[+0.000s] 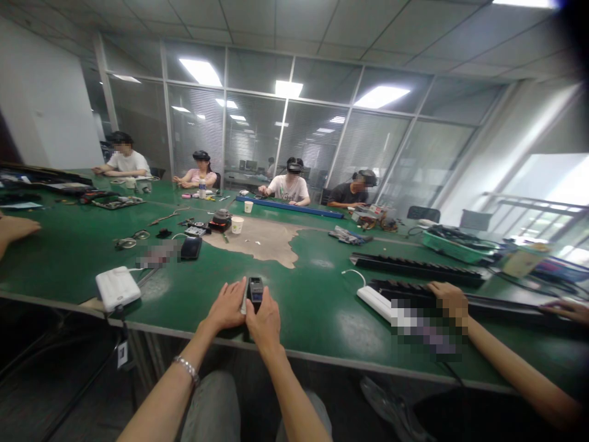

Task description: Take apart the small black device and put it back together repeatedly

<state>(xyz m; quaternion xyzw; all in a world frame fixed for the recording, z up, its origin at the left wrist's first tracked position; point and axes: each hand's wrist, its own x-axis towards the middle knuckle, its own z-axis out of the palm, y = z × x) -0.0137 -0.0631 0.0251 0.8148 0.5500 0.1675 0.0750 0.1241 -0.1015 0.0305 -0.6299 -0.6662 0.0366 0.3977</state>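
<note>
In front of me, at the near edge of the green table, both my hands are on a small black box-shaped device. Its far end shows a recessed slot and a small bluish patch. My right hand grips its right and near sides. From the left, my left hand presses its fingers against the device, where a narrow pale strip shows along the side. The lower part of the device is hidden by my hands.
Left of me lie a white power bank and a black phone. Beyond are a brown patch and paper cups. At right, a neighbour's hand rests by long black strips. Several people sit opposite.
</note>
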